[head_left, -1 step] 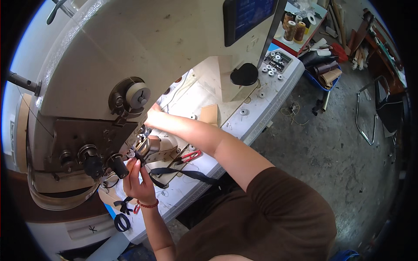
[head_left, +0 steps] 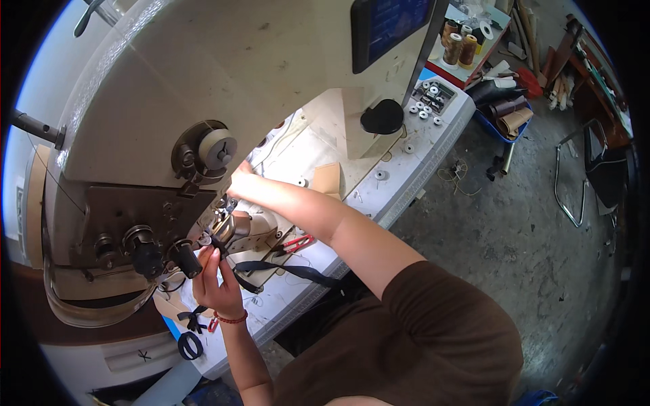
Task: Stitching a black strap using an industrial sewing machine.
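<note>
A large sewing machine (head_left: 145,115) fills the left and top. My left hand (head_left: 218,287) is at its front end with fingertips pressed together beside a small round metal piece (head_left: 205,239) and the end of a black strip. Exactly what the fingertips hold is too small to tell. My right hand (head_left: 242,177) reaches in behind the machine head, its fingers mostly hidden. Between my arms is the machine's metal lower arm (head_left: 233,230). Red-handled snips (head_left: 298,242) lie beside it, and a black strap (head_left: 291,270) runs over the table edge.
Several white bobbins (head_left: 424,108) sit at the table's far right end. A tan leather piece (head_left: 326,179) lies beyond my right forearm. Black tape rolls (head_left: 190,345) lie at the near left. Thread cones (head_left: 453,49), a blue bin (head_left: 497,125) and a chair (head_left: 589,162) stand to the right.
</note>
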The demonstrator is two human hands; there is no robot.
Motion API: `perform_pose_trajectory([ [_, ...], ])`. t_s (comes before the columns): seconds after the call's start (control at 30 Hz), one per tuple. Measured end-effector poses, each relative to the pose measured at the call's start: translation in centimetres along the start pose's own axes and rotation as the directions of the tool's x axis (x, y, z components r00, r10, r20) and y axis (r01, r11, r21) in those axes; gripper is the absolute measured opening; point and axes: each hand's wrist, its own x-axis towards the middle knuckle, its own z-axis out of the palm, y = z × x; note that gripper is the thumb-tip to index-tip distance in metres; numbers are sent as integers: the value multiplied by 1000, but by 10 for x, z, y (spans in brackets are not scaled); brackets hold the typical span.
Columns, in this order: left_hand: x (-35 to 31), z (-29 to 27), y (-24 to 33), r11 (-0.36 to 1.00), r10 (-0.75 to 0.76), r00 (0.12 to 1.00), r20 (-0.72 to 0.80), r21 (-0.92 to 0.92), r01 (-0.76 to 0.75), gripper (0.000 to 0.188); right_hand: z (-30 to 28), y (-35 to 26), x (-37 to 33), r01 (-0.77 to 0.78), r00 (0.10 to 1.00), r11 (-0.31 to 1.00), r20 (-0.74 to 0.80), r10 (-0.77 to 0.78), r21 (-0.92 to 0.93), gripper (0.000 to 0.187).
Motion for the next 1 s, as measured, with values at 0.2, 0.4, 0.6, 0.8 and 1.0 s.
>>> perform_pose_trajectory([
  [0.2, 7, 15, 8, 998, 62, 997, 49, 4, -62, 22, 18, 29, 20, -264, 963, 959, 22, 267, -99, 37],
  [0.4, -6, 13, 7, 997, 61, 997, 39, 53, -63, 14, -57, 75, -58, -120, 993, 973, 5, 122, 198, 35],
  [0.6, -2, 26, 5, 981, 166, 986, -19, -95, -167, 17, -159, 64, -218, 225, 931, 822, -364, -24, 523, 18],
  [0.8, -1, 28, 8, 987, 87, 995, -46, -128, -92, 7, -149, 50, -292, 144, 836, 883, -532, 133, 446, 20],
  [1.0, 1, 29, 8, 984, 131, 990, -60, -114, -137, 7, -142, 47, -300, 160, 840, 860, -524, 139, 485, 14],
])
